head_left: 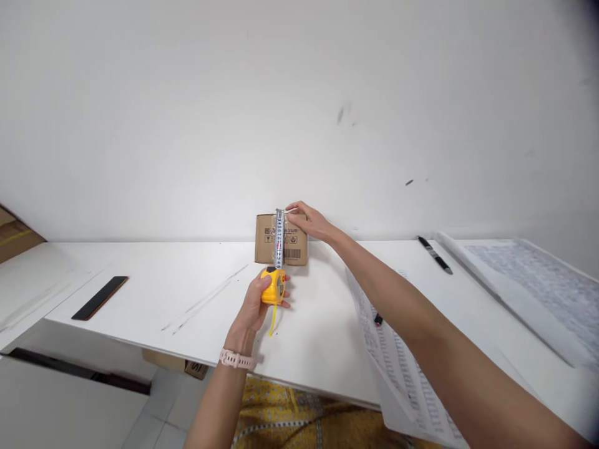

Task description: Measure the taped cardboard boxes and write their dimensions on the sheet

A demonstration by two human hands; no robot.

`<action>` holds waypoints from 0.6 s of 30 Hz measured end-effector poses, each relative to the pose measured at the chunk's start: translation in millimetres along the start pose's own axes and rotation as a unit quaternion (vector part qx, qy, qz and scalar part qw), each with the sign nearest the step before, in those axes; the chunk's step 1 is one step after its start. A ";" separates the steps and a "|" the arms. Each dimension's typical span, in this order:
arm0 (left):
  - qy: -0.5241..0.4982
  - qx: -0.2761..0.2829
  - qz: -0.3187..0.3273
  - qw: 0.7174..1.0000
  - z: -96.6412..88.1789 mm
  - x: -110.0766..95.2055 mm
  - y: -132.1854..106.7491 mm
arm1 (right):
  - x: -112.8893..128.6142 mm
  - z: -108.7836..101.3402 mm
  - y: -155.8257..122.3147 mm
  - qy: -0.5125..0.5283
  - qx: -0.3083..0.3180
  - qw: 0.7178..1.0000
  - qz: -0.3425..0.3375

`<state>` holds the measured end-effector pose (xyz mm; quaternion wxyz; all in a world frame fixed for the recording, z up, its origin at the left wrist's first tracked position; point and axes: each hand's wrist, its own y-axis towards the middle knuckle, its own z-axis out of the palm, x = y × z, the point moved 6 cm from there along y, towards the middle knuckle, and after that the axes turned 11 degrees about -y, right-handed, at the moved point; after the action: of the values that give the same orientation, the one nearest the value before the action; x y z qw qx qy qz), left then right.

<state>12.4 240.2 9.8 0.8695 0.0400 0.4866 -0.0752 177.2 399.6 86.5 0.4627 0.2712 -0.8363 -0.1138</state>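
A small brown cardboard box (pixel 264 251) with black print and a barcode stands on the white table near the wall. My left hand (pixel 255 304) is wrapped round a yellow tape measure (pixel 272 287) just in front of the box. Its silver blade (pixel 279 240) is pulled out and runs across the box face up to the top edge. My right hand (pixel 309 219) grips the upper right part of the box. Its fingertips are beside the blade's end; whether they touch the blade I cannot tell. A yellow wrist strap hangs from the tape measure.
A dark flat bar (pixel 100 298) lies on the table (pixel 187 268) at the left. Printed sheets (pixel 388 362) lie partly under my right forearm and overhang the front edge. A black pen (pixel 435 255) and more papers (pixel 528 293) are at the right. The wall rises behind.
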 end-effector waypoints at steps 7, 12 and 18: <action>-0.043 0.006 -0.014 0.999 -3.7 3.8 0.8 | -0.4 1.8 5.4 0.004 -0.038 0.996 -0.079; -0.067 0.006 -0.030 0.997 0.8 15.2 7.4 | 6.7 3.2 4.5 -0.015 -0.082 0.984 -0.158; -0.053 -0.018 -0.008 0.998 1.5 29.0 5.3 | 6.8 6.1 5.0 -0.077 -0.063 0.990 -0.095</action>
<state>29.5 242.5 -14.1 0.8942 0.0161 0.4410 -0.0755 167.5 399.5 90.2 0.4004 0.3101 -0.8310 -0.2303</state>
